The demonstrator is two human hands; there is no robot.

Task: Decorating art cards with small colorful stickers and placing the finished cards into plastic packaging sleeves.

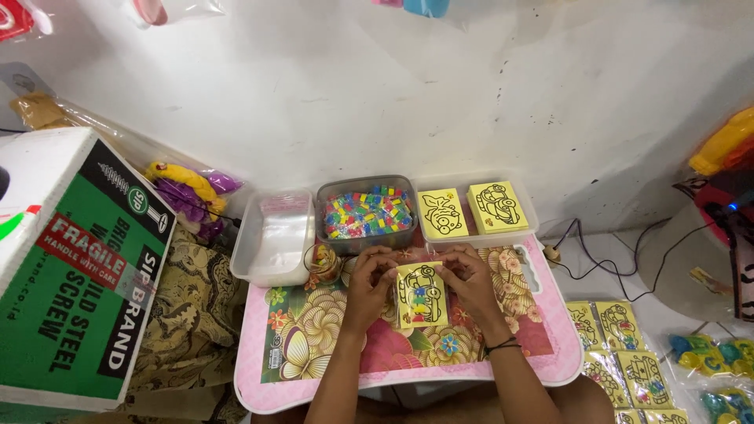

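yellow card (421, 295) pinched by both hands, pink table (259, 377) edges clear.

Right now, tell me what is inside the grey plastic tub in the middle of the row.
The grey plastic tub is filled with small multicoloured pieces in red, yellow, green and blue. They cover its floor, so nothing beneath them shows.

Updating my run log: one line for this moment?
both hands | pinching yellow picture card at top | over pink floral table | bead tub behind

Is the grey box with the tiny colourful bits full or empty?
Full: the grey plastic tub has small multicoloured pieces heaped near its rim.
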